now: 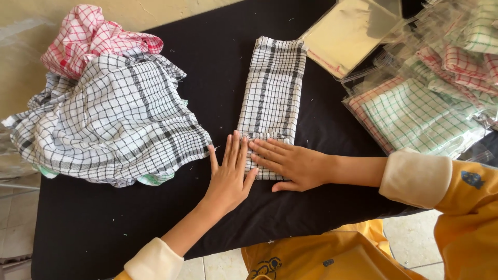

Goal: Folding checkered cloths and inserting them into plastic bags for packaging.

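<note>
A folded black-and-white checked cloth point(271, 98) lies on the black table cover point(218, 67) as a long narrow strip. Its long axis runs from the person's near edge away toward the far side of the table, leaning slightly to the right at the far end. The near end sits under both hands, and a small fold is turned back there.

The left hand point(228, 176) lies flat, fingers straight and together, palm down, with its fingertips on the strip's near-left edge and the heel on the table cover. It grips nothing. The right hand point(290, 163) also lies flat and open across the strip's near end, fingers pointing left, pressing down rather than grasping.

To the left, a loose pile of checked cloths point(109, 119) rests on the table, black-and-white ones on top of a crumpled red-and-white cloth point(88, 36).

To the right, clear plastic bags point(420, 111) overlap in a heap; each holds 1 folded checked cloth, green or red on white. An empty-looking clear bag point(350, 33) lies just beyond the strip's far-right corner.
</note>
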